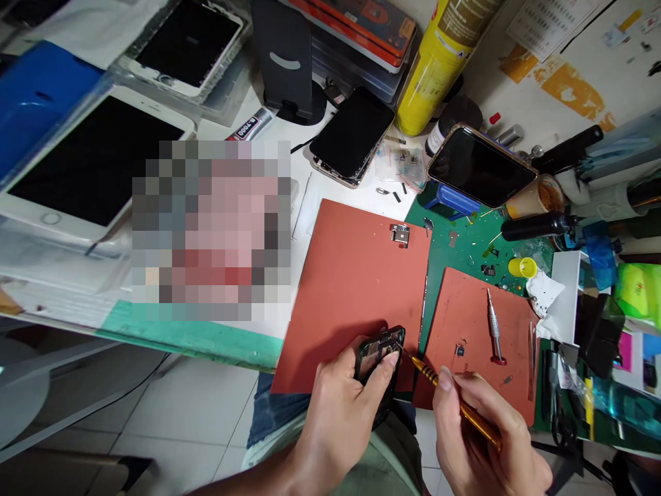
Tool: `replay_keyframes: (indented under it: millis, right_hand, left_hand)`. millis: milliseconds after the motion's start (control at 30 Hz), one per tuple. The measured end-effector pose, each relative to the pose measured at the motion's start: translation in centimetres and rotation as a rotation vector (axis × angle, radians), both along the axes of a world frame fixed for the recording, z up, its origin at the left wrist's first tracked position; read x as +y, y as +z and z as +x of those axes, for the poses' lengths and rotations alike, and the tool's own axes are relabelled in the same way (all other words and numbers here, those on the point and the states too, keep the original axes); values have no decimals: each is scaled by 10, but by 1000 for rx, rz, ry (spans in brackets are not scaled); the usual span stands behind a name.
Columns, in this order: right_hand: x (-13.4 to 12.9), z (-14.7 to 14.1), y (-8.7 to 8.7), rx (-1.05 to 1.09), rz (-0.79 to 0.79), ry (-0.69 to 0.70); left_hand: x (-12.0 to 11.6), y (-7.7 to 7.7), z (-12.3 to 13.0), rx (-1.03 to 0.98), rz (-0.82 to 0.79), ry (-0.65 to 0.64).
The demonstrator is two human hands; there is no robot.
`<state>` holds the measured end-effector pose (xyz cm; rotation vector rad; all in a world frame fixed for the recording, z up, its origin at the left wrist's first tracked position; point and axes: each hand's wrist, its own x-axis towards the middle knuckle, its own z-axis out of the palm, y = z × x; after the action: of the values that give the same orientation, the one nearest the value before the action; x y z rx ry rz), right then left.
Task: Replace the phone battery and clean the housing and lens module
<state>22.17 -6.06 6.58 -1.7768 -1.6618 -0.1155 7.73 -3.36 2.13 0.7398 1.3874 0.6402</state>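
Over the near edge of the larger brick-red mat (361, 275), which lies on the worktop (196, 337), an opened phone (369, 358) is held tilted, its inner parts bare. The left hand (345, 399) has its grip closed around the phone's sides, thumb pressed on the inside. The right hand (480, 427) pinches a golden screwdriver (424, 370), its thin tip at the phone's upper right part; whether it sits in a screw is too small to tell.

The opening looks done: no cover lies over the side facing up. A silver metal part (401, 235) rests apart near the mat's far right corner, and a small square part (459, 350) lies on the smaller mat (475, 296) beside a silver screwdriver (494, 327); whether either belongs to this phone cannot be told. By my judgement, the work stands midway: the inside is reached, closing up remains undone, and loosening cannot be told from tightening.
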Motion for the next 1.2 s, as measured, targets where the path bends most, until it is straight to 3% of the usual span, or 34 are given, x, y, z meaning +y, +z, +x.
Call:
replay_keyframes:
  millis: [100, 267, 333, 700, 933, 1000, 1133, 1200]
  right_hand:
    - [2, 7, 3, -42, 26, 61]
    - [10, 22, 15, -76, -83, 265]
    - [13, 20, 16, -71, -67, 273]
    - [0, 0, 1, 49, 8, 25]
    - [2, 1, 0, -32, -5, 56]
    - [-5, -1, 4, -18, -24, 3]
    - [-27, 4, 16, 277, -56, -273]
    - [-31, 12, 21, 484, -45, -341]
  left_hand:
    - [-1, 0, 0, -10, -1, 0]
    - [-2, -2, 0, -8, 9, 0]
    - [-1, -1, 0, -5, -1, 1]
    - [1, 1, -1, 1, 27, 26]
    - [4, 3, 1, -4, 4, 59]
    - [8, 5, 0, -26, -20, 74]
    - [17, 11, -5, -174, -105, 129]
    - [20, 14, -11, -272, -167, 144]
